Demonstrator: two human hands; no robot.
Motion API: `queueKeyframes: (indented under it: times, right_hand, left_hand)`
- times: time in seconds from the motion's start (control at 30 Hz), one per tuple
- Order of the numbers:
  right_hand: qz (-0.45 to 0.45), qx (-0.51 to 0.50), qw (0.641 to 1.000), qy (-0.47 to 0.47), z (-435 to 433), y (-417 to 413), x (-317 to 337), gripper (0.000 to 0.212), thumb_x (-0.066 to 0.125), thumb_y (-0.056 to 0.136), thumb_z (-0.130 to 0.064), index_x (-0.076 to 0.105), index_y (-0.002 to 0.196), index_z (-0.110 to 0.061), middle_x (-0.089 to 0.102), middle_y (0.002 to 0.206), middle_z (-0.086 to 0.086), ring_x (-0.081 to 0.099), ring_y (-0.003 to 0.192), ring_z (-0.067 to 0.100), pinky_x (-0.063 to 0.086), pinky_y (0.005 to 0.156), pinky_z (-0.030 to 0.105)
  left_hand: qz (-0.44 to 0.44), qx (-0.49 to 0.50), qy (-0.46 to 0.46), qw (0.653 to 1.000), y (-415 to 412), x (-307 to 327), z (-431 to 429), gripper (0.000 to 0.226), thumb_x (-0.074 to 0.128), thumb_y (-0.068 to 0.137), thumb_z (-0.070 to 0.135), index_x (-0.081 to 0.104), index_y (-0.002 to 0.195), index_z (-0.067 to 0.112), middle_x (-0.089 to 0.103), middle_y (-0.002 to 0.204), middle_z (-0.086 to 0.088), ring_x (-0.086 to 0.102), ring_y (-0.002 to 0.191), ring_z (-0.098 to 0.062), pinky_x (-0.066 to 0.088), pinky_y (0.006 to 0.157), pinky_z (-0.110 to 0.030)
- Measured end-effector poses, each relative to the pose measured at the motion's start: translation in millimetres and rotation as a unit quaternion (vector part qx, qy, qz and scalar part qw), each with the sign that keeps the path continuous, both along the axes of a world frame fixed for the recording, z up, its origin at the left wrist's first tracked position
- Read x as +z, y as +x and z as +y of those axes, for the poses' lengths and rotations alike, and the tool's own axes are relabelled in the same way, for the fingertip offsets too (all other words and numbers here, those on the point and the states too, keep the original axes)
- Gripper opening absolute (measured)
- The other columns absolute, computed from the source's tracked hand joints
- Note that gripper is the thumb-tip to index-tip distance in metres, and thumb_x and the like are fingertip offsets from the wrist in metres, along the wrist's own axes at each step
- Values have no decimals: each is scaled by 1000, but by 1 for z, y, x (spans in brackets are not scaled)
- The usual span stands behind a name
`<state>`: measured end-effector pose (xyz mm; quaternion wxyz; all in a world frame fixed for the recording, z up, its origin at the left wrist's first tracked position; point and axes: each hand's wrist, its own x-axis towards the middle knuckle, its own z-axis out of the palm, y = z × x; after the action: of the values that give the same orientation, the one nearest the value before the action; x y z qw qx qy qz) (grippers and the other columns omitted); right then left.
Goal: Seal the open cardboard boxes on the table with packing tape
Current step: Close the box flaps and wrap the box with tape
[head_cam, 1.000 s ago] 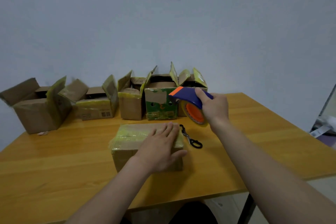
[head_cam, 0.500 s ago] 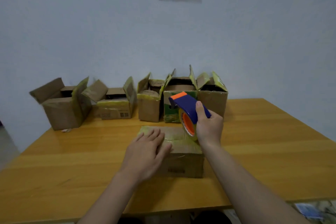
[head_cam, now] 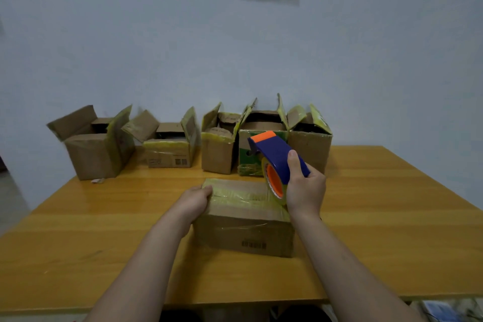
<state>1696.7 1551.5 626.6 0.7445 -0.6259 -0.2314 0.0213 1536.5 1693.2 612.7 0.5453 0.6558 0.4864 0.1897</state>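
Along the far edge of the table (head_cam: 78, 217), from the left, open boxes (head_cam: 91, 157) stood in a row. Nearer you, your left hand (head_cam: 196, 201) gripped the left end of the taped box (head_cam: 245, 222), fingers curled at its top edge. Over that box's right end, your right hand (head_cam: 305, 191) clutched the blue and orange tape dispenser (head_cam: 277, 157), its roll at the box's top right edge.

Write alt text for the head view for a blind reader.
A person's right hand holds a blue-and-orange tape dispenser at the top of a taped cardboard box on a table, while the left hand holds the box's left end. Five open boxes stand behind.
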Motion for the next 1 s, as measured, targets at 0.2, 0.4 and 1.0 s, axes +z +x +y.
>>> queueKeyframes:
  times: [0.2,0.4,1.0]
  right_hand:
    - [20,8,1000,8,0,-2,1,42,58,98,-52,74,98,-13,73,80,0,68,75,12,45,50,11]
    - [32,10,999,11,-2,-3,2,40,59,98,-49,75,94,-13,73,77,-1,67,74,13,46,53,16]
    - [60,46,997,29,-25,16,27,40,65,98,-42,78,82,-8,73,70,0,65,66,10,48,57,20]
  left_hand:
    - [12,-37,-8,999,-7,0,1,57,51,107,43,41,156,16,58,136,-10,57,120,-28,45,112,-48]
    - [184,-88,199,959,-5,7,-3,77,49,105,50,13,165,17,34,165,-9,39,146,-31,35,117,-44]
    - [231,-171,463,838,23,8,-108,110,43,62,104,57,142,30,53,152,10,43,143,-10,20,128,-42]
